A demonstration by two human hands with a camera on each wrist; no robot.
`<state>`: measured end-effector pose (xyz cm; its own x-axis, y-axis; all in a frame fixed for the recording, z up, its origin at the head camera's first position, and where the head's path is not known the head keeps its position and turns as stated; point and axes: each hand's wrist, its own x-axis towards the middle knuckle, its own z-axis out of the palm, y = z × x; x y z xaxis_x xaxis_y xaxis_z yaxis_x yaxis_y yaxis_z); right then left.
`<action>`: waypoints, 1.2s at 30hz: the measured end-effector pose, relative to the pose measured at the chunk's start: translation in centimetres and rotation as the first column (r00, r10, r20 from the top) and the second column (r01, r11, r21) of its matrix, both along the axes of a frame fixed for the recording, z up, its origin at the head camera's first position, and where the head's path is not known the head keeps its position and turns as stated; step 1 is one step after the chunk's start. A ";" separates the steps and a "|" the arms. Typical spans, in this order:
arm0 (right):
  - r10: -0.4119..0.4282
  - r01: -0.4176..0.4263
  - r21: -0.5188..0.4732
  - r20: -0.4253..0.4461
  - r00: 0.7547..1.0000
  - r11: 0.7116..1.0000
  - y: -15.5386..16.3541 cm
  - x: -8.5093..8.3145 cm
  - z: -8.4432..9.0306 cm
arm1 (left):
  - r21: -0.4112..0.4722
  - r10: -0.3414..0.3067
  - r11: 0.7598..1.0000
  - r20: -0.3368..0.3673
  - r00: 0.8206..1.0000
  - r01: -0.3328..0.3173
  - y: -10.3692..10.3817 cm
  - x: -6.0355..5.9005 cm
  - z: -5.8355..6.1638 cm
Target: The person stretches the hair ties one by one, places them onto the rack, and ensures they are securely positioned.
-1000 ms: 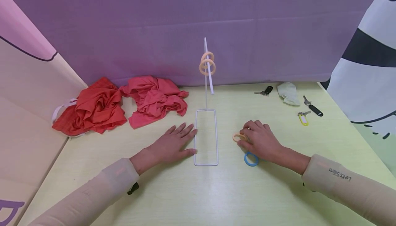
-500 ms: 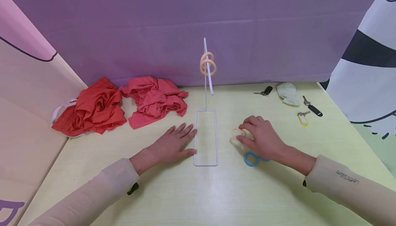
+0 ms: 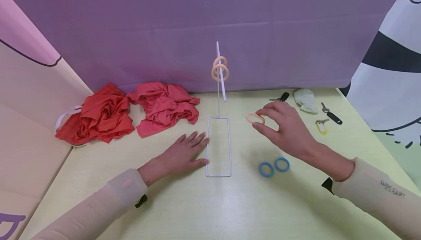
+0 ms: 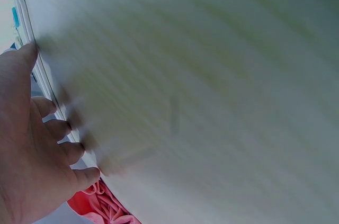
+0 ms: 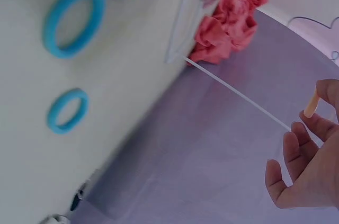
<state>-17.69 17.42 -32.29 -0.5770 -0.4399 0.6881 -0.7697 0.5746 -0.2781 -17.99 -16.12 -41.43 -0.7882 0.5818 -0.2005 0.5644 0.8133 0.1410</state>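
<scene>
Orange ring [image 3: 255, 118], thin and pale, pinched by right hand [image 3: 285, 128] above table [image 3: 296, 203].

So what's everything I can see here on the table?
Wire stand: 1, white, table centre, with a tall upright rod.
Rings on the rod: 2, peach, hanging high on the stand.
Held ring: 1, peach, pinched above the table, right of the stand.
Blue rings: 3 show in the right wrist view, 2 in the head view; lying flat, front right of the stand.
Red cloths: 2, crumpled, back left.
Keys: 3 sets, black and yellow tags, back right.
Pale cloth: 1, greenish white, among the keys.
Table: 1, pale yellow-green.
Backdrop: purple, behind.
Left hand: flat on the table, fingers at the stand's base.
Right hand: raised, pinches the held ring.
</scene>
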 end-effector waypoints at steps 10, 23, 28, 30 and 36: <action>0.040 -0.048 -0.103 -0.073 0.997 0.994 -0.5 1.8 4.2 | 0.008 -0.005 1.000 -0.005 1.000 0.005 0.0 0.1 0.0; 0.043 -0.082 -0.098 -0.353 0.935 0.992 -3.0 4.5 8.0 | 0.008 -0.011 1.000 -0.005 1.000 0.011 0.0 0.0 0.0; 0.040 -0.098 -0.097 -0.482 0.875 0.990 -4.3 4.8 8.4 | 0.007 -0.007 1.000 -0.008 1.000 0.007 0.0 0.0 -0.1; 0.037 -0.102 -0.099 -0.515 0.856 0.990 -4.7 4.9 8.6 | 0.005 -0.005 1.000 -0.007 1.000 0.005 0.0 -0.1 -0.1; 0.037 -0.097 -0.074 -0.577 0.816 0.993 -5.4 4.9 9.2 | -0.006 -0.002 1.000 -0.001 1.000 0.002 0.0 -0.2 -0.1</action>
